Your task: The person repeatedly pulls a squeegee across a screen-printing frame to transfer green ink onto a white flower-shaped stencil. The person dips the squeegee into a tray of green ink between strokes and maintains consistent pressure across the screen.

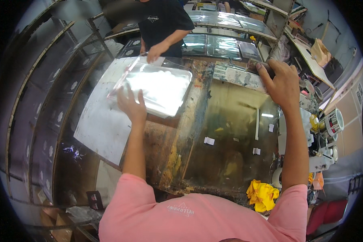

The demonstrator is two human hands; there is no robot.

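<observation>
My left hand (133, 105) is at the near-left edge of a shiny clear plastic sheet (127, 76), fingers spread and slightly blurred. The sheet lies partly over a bright, glossy white stack (161, 90) with rounded corners. Whether my fingers touch the sheet or hover over it, I cannot tell. My right hand (284, 82) is closed over a dark brown block (262, 67) at the far right corner of a printing screen frame (244, 78). Across the table, a co-worker's hand (156, 51) reaches to the sheet's far end.
Beneath the frame's far bar, a glossy brownish surface (230, 157) carries small white paper bits. A crumpled yellow cloth (263, 195) lies near my right side. Paint cans (332, 122) crowd the right edge. White board (103, 117) covers the table's left; drying racks (48, 101) stand beyond.
</observation>
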